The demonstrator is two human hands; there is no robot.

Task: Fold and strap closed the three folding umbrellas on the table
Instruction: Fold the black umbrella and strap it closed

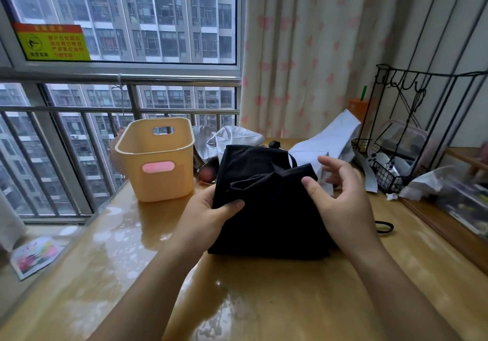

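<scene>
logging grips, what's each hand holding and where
The left hand grips the black fabric folding umbrella by its canopy's left edge; the right hand only rests a thumb on top.

One black umbrella (266, 222), one silver umbrella (235, 137) and one white umbrella (332, 137) make three in all. Also one yellow basket (158, 185), one black hair band (390, 226) and one wire rack (386, 179)

Soft overcast daylight enters through the window (158, 16) beyond the far-left edge of the bench (264, 301). Patchy glare mottles its glossy top. Shadows are faint. The black umbrella (264, 208) shows little detail. Wide-angle bowing at frame edges. Clutter (454, 193) at the bench's right edge is blurred.
</scene>
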